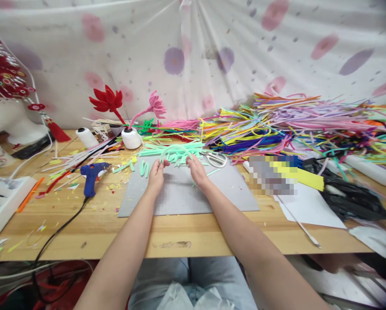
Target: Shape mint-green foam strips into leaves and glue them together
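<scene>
A mint-green pipe cleaner [176,147] is bent into an arch above the grey mat [180,202]. My left hand [157,172] pinches one end of it, and my right hand [197,170] pinches the other. Behind the arch lies a pile of mint-green pipe cleaners [147,150]. A few short bent mint-green pieces [144,168] rest on the mat left of my left hand. Scissors with white handles [218,159] lie at the mat's back edge, to the right of my right hand.
A blue glue gun [91,176] with a black cord lies left of the mat among scraps. Red [107,101] and pink [156,104] fuzzy flowers stand at the back. Many coloured pipe cleaners [293,112] are heaped back right. White paper [309,211] and a black plastic bag [354,198] lie to the right.
</scene>
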Available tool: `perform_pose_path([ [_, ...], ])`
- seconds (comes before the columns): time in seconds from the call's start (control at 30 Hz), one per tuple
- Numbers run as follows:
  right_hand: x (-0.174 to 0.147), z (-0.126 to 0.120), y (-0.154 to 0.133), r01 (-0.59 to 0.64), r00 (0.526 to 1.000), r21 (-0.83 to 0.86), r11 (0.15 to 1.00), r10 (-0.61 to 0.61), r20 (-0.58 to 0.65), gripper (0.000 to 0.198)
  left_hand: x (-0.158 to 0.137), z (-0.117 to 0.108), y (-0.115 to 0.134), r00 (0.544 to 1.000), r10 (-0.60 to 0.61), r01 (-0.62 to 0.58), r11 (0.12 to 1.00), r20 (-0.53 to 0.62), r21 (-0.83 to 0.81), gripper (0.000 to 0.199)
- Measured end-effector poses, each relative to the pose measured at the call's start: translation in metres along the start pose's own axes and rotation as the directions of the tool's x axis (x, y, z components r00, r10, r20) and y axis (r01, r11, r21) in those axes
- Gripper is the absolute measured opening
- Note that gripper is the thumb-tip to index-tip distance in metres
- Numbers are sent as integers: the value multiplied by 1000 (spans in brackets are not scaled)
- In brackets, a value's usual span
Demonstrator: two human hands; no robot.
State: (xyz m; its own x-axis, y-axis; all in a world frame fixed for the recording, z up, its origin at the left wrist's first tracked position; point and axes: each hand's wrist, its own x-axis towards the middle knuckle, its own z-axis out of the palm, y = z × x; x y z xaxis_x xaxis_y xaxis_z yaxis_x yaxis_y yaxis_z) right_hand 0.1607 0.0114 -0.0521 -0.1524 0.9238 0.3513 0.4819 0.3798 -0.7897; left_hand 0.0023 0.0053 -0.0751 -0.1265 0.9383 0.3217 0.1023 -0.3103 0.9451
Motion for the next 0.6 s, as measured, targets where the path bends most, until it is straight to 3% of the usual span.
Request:
perform_pose_path([
  [0.07, 1, 0, 3, 88, 995, -245, 965, -94, -16, 34, 0, 1, -3, 996, -28, 31, 999, 90, -27, 21],
  [0.13, 2, 0, 9, 88, 996, -375, 923, -92, 9, 36, -1, 3, -6, 980, -74, 82, 996, 185, -35, 19],
  [0.2, 3, -1, 16, 44, 998, -380, 924, -21, 65, 39, -2, 3, -7, 959, -104, 96, 994, 262, 44, 18],
  [0.3, 2, -6, 23, 1, 988, -280, 960, 43, 151, 39, -4, 0, -2, 942, -88, 0, 965, 325, 261, 18],
  [0.37, 1, -10, 25, -5, 984, -221, 975, 43, 171, 38, -5, -5, 5, 948, -30, -102, 913, 317, 395, 20],
  [0.5, 0, -21, 23, -72, 990, -209, 975, 95, 101, 41, -3, -13, 13, 980, 132, -196, 794, 152, 575, 26],
  [0.6, 1, -25, 23, -138, 988, -323, 936, 154, 24, 47, -1, -15, 8, 981, 154, -196, 809, 121, 554, 25],
])
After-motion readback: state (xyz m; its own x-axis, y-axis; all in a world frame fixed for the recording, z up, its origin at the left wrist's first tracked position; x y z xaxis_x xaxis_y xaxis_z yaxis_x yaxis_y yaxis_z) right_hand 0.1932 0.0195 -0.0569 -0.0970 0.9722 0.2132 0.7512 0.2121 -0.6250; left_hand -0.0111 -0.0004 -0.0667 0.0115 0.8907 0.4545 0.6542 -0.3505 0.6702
